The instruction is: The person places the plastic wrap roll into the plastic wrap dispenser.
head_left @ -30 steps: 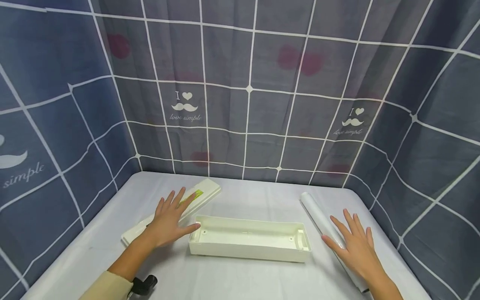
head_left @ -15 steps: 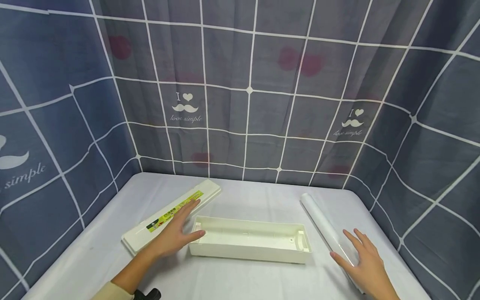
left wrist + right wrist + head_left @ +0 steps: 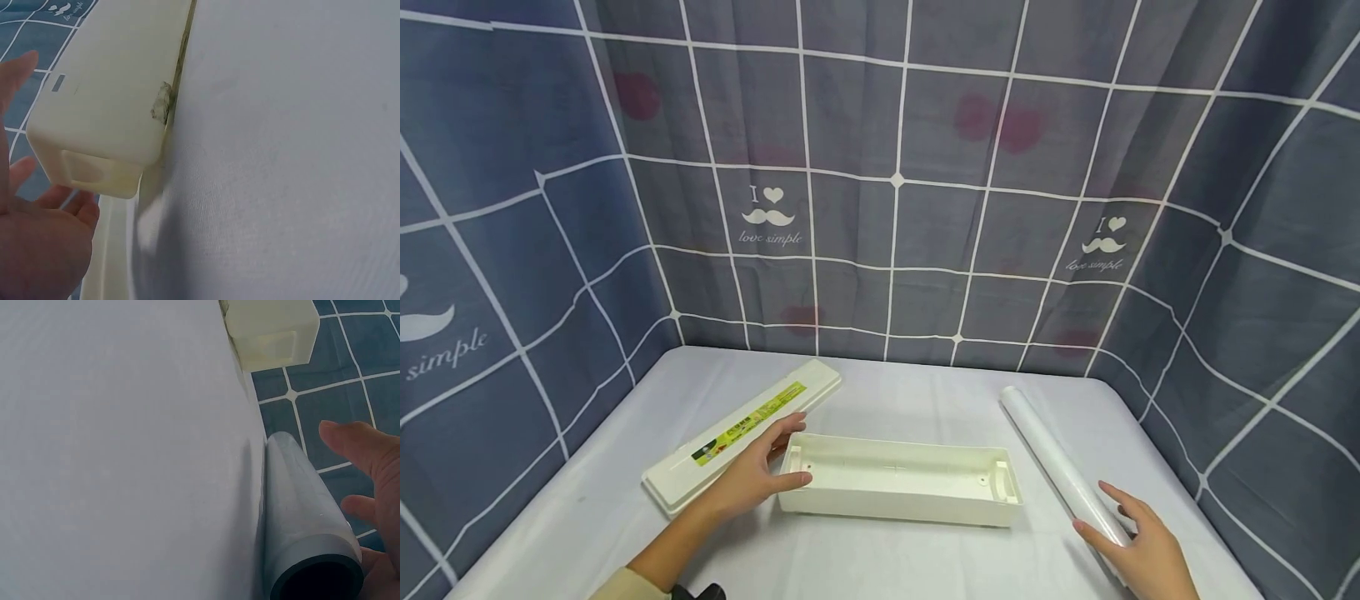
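Observation:
A long cream plastic box [image 3: 895, 503], open at the top, sits mid-table. My left hand [image 3: 748, 479] is at its left end, thumb over the near corner and fingers behind the end wall. In the left wrist view a gap shows between the thumb and the box [image 3: 106, 94]. To the right lies a white roll of plastic film [image 3: 1056, 462] with a hollow core. My right hand [image 3: 1150, 554] hovers around its near end, thumb on one side and fingers on the other; in the right wrist view the thumb stands apart from the roll [image 3: 300, 494].
A long cream lid [image 3: 820, 379] with a green and yellow label [image 3: 748, 422] lies slanted behind the left hand. White cloth [image 3: 880, 567] covers the table. Checked curtains [image 3: 850, 208] enclose the back and both sides.
My left hand has come off the lid and down to the box's left end, uncovering the label. My right hand has moved toward me along the roll, its fingers bending more.

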A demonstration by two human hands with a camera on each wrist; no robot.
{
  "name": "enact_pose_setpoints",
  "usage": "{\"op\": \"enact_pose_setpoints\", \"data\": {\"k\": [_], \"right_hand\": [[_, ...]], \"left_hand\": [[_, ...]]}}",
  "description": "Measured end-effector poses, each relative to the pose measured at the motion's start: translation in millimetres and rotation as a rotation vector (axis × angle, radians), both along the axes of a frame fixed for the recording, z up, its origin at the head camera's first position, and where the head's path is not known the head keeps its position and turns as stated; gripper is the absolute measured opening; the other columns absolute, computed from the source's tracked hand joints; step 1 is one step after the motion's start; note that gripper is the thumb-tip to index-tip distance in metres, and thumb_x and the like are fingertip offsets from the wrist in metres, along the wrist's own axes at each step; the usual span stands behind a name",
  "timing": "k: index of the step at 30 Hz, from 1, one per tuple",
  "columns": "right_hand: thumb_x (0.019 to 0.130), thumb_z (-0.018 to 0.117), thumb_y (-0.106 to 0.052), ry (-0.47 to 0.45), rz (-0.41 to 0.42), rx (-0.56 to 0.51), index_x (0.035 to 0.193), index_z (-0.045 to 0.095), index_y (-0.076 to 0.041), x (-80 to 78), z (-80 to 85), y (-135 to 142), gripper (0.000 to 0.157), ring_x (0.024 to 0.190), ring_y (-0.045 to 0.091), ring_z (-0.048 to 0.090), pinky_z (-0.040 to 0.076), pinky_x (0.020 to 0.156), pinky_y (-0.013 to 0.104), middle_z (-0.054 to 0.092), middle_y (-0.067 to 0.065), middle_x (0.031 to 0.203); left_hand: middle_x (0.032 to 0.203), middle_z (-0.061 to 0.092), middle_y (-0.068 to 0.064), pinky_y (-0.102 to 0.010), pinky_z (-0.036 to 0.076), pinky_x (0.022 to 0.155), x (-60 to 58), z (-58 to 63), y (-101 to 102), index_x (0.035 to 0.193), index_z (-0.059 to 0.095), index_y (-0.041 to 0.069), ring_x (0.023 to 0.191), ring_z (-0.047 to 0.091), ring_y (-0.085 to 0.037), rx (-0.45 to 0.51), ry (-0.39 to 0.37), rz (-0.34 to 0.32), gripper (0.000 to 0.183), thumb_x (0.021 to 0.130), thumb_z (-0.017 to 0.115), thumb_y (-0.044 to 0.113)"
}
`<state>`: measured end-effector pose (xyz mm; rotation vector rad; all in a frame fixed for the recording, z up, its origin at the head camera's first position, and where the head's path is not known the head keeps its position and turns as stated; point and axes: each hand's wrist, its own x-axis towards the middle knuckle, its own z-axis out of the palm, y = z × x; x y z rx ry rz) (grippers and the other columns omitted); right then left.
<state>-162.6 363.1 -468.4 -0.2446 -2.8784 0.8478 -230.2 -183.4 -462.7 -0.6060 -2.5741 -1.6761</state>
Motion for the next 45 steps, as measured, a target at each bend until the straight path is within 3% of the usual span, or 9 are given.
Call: {"op": "enact_pose_setpoints", "data": {"k": [4, 11, 13, 20, 26, 32, 37, 41, 45], "right_hand": [[0.079, 0.08, -0.063, -0.098, -0.047, -0.057, 0.152, 0.044, -0.003, -1.7, 0.6, 2, 0.101, 0.126, 0.052, 0.056, 0.06, 0.087, 0.052, 0.047, 0.035, 0.149], [0.075, 0.086, -0.058, -0.116, -0.061, -0.052, 0.147, 0.052, -0.001, 0.1, -2.7, 9, 0.098, 0.106, 0.032, 0.066, 0.053, 0.073, 0.027, 0.065, 0.029, 0.131], [0.075, 0.086, -0.057, -0.122, -0.058, -0.057, 0.146, 0.052, 0.0, 0.4, -3.6, 11, 0.097, 0.105, 0.028, 0.067, 0.051, 0.071, 0.024, 0.067, 0.026, 0.127], [0.074, 0.087, -0.055, -0.148, -0.069, -0.103, 0.145, 0.051, 0.006, 2.4, -6.9, 15, 0.1, 0.119, 0.046, 0.064, 0.06, 0.087, 0.045, 0.063, 0.032, 0.133], [0.073, 0.089, -0.053, -0.152, -0.101, -0.153, 0.144, 0.051, 0.007, 1.8, -7.3, 16, 0.101, 0.12, 0.046, 0.064, 0.061, 0.075, 0.029, 0.063, 0.032, 0.132], [0.071, 0.091, -0.052, -0.15, -0.128, -0.196, 0.143, 0.052, 0.01, -0.4, -9.0, 15, 0.102, 0.116, 0.046, 0.066, 0.063, 0.078, 0.039, 0.065, 0.033, 0.129], [0.069, 0.091, -0.051, -0.136, -0.142, -0.186, 0.141, 0.054, 0.009, 0.0, -10.3, 16, 0.101, 0.115, 0.045, 0.067, 0.06, 0.068, 0.026, 0.067, 0.031, 0.126], [0.068, 0.092, -0.051, -0.127, -0.156, -0.186, 0.14, 0.055, 0.009, -0.1, -10.6, 16, 0.101, 0.114, 0.045, 0.067, 0.056, 0.064, 0.021, 0.067, 0.031, 0.125], [0.066, 0.093, -0.052, -0.128, -0.173, -0.212, 0.14, 0.055, 0.009, -0.1, -10.3, 15, 0.103, 0.113, 0.045, 0.068, 0.061, 0.07, 0.03, 0.068, 0.031, 0.125]], "left_hand": [[0.152, 0.046, -0.024, -0.011, 0.035, 0.115, -3.3, -3.3, -2, 0.156, 0.038, 0.013, 0.144, 0.044, -0.041, 0.049, -0.038, -0.044, 0.087, 0.082, 0.086, 0.013], [0.154, 0.042, -0.026, -0.003, 0.034, 0.107, -9.0, -7.0, -7, 0.154, 0.041, 0.014, 0.142, 0.043, -0.043, 0.113, -0.1, -0.115, 0.092, 0.077, 0.089, 0.006], [0.155, 0.04, -0.026, -0.002, 0.034, 0.107, -9.9, -7.0, -8, 0.155, 0.04, 0.015, 0.143, 0.041, -0.043, 0.115, -0.11, -0.125, 0.094, 0.076, 0.089, 0.005], [0.163, 0.029, -0.026, 0.0, 0.029, 0.108, -13.3, -8.5, -14, 0.159, 0.032, 0.013, 0.152, 0.027, -0.047, 0.136, -0.149, -0.206, 0.103, 0.074, 0.089, 0.001], [0.166, 0.021, -0.027, 0.0, 0.029, 0.107, -14.8, -9.3, -21, 0.161, 0.023, 0.009, 0.153, 0.021, -0.049, 0.157, -0.216, -0.268, 0.107, 0.076, 0.087, 0.0], [0.164, 0.025, -0.027, -0.002, 0.032, 0.108, -15.4, -8.9, -24, 0.161, 0.017, 0.0, 0.152, 0.026, -0.045, 0.15, -0.242, -0.284, 0.107, 0.079, 0.085, 0.0], [0.162, 0.03, -0.026, -0.003, 0.034, 0.108, -15.9, -8.0, -25, 0.16, 0.016, -0.003, 0.15, 0.033, -0.036, 0.15, -0.261, -0.29, 0.105, 0.08, 0.084, 0.0], [0.161, 0.032, -0.025, -0.002, 0.035, 0.107, -16.5, -7.7, -25, 0.159, 0.018, -0.004, 0.151, 0.03, -0.042, 0.155, -0.266, -0.285, 0.105, 0.078, 0.086, 0.0], [0.161, 0.033, -0.025, -0.002, 0.034, 0.107, -17.3, -7.9, -24, 0.159, 0.02, -0.004, 0.153, 0.024, -0.047, 0.168, -0.268, -0.284, 0.105, 0.077, 0.086, 0.0]]}}
